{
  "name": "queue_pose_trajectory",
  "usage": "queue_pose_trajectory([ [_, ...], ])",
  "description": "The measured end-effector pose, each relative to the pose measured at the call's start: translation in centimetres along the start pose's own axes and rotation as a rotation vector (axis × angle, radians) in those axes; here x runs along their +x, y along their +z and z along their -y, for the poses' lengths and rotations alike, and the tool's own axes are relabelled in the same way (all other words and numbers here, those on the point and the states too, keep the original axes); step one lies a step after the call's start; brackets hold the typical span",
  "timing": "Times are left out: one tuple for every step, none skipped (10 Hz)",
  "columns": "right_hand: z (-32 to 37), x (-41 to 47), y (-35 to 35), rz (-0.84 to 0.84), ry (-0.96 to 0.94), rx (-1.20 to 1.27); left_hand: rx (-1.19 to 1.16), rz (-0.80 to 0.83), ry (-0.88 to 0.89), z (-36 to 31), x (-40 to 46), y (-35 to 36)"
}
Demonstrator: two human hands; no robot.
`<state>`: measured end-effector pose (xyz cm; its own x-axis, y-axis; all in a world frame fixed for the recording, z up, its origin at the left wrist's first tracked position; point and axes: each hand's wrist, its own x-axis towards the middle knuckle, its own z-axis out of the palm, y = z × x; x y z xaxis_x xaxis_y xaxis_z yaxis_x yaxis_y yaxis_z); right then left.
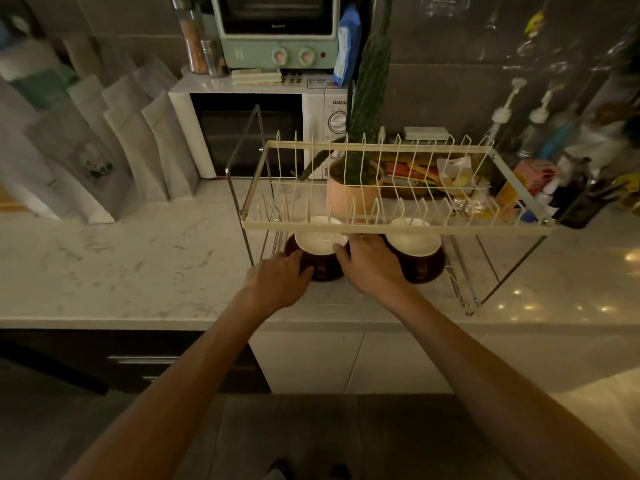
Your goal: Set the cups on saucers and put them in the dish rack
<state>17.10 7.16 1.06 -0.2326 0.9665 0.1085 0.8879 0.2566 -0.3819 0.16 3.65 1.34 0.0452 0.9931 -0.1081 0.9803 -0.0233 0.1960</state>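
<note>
Along the table's (121, 258) left rear edge stands a row of pale upright pouches (114, 143), leaning against the wall. Next to them, at the rear, sits a white microwave (249, 133) with a mint-green toaster oven (277, 32) stacked on top.

Near the front edge, right of centre, stands the two-tier wire dish rack (398, 226); its cream upper tier carries no crockery. On the lower tier sit two cups, both white inside and dark brown outside. The left cup (320, 242) rests on a dark brown saucer (325, 271). The left hand (277, 282) lies against the saucer's left front rim, fingers curled around its edge. The right hand (370, 265) reaches in from the other side, thumb against the cup's right rim; the remaining fingers pass behind the cup under the rack's front rail, and their grip cannot be determined. The right cup (414, 242) sits just beside that hand on its own dark saucer (429, 268), untouched.

Behind the rack stands a tall green cactus (369, 98) in a pink pot (349, 195). Toward the right rear corner, pump bottles (505, 112) and assorted packets crowd the table.
</note>
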Motion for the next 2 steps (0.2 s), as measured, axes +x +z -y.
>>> queue_pose_trajectory([
  [0.8,-1.2,-2.0,0.12,-0.051,-0.145,0.187,0.152,0.089,-0.1,-1.4,-1.9],
  [2.0,-2.3,-4.3,0.254,-0.102,-0.26,0.229,0.349,0.231,-0.4,-2.9,-4.4],
])
